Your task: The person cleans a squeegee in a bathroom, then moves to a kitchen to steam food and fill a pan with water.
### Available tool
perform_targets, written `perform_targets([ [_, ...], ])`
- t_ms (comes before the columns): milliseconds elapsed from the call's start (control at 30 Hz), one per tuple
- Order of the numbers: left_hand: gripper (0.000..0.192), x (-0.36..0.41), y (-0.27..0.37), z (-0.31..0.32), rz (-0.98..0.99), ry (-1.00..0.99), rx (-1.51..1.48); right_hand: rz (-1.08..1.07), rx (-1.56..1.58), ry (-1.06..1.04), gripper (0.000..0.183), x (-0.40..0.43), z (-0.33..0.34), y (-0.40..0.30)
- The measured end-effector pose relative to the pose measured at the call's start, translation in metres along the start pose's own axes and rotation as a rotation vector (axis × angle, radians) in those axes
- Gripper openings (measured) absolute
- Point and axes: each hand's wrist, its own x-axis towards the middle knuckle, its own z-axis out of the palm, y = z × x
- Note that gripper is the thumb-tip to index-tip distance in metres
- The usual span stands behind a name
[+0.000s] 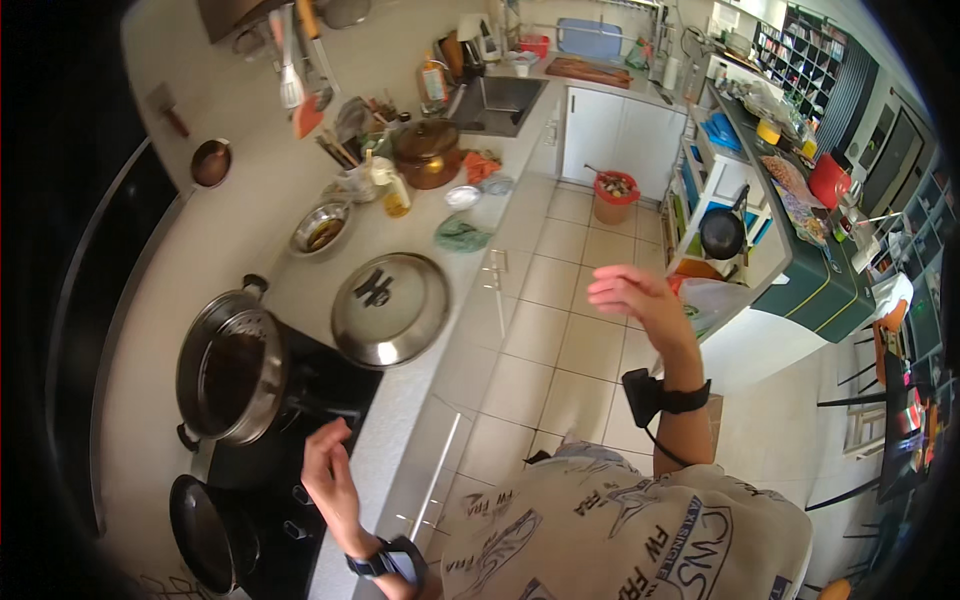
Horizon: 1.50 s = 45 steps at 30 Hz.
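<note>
My left hand hovers by the front edge of the black stove, its fingers bent and nothing visible in them. Out over the tiled floor, my right hand is raised with fingers loosely together, and holds nothing that I can see. A large steel pot with dark contents stands uncovered on the rear burner. Beside the front burner's knobs sits a black frying pan. The domed lid, glass with a steel rim, lies on the counter to the right of the pot.
On the counter are a steel bowl with brown liquid, a green cloth, an oil bottle and a brown lidded glass pot. A sink lies beyond. A red-rimmed bucket of scraps stands on the floor.
</note>
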Motion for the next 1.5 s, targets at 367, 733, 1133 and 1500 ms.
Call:
perform_targets([
  [367,0.018,0.103,0.010,0.166,-0.114,-0.213,-0.052,-0.008,0.113,0.273,0.026,0.021,-0.201,0.014],
  [733,0.028,0.262,-0.017,0.379,-0.048,-0.327,-0.200,0.055,-0.023,0.289,0.026,0.156,-0.326,0.026],
  [1133,0.026,0.480,-0.003,0.630,-0.009,-0.518,-0.467,0.155,-0.079,0.535,0.028,0.334,-0.473,0.030],
  [1500,0.028,0.579,-0.017,0.736,-0.030,-0.376,-0.107,0.091,-0.194,0.370,0.028,0.608,-0.630,0.031],
])
